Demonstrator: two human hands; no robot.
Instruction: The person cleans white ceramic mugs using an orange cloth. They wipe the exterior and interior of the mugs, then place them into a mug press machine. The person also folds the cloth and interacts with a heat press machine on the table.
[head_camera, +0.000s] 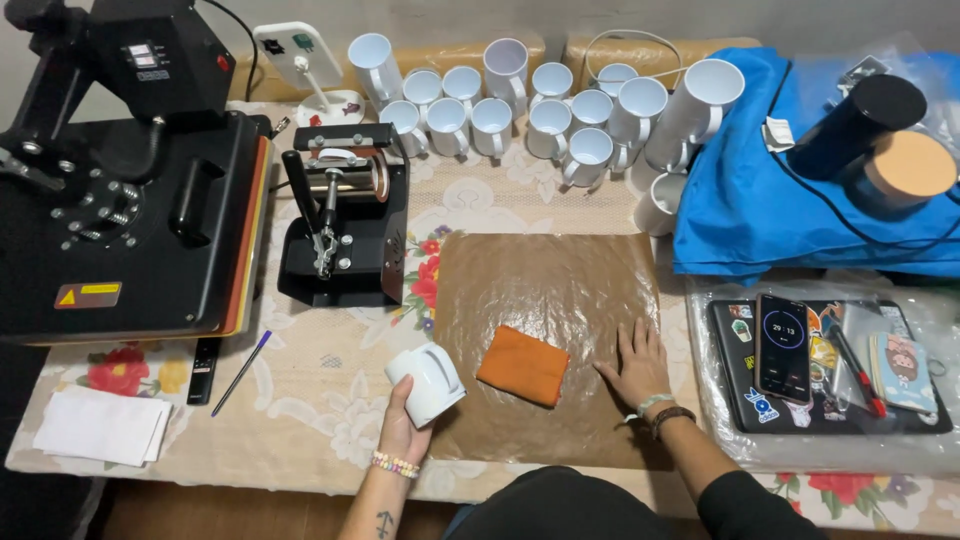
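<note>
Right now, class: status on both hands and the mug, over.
Left hand grips white mug, lifted at brown sheet's edge. Right hand flat on sheet. Orange cloth lies between them.

Mug-printing workshop: heat presses (130, 200), blank white mugs (520, 100)

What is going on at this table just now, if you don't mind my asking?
A person sits at a table covered with a floral cloth. Their left hand holds a plain white ceramic mug tilted above the edge of a brown paper sheet. Their right hand lies flat on that sheet, beside a folded orange cloth. A small black mug press stands behind.
</note>
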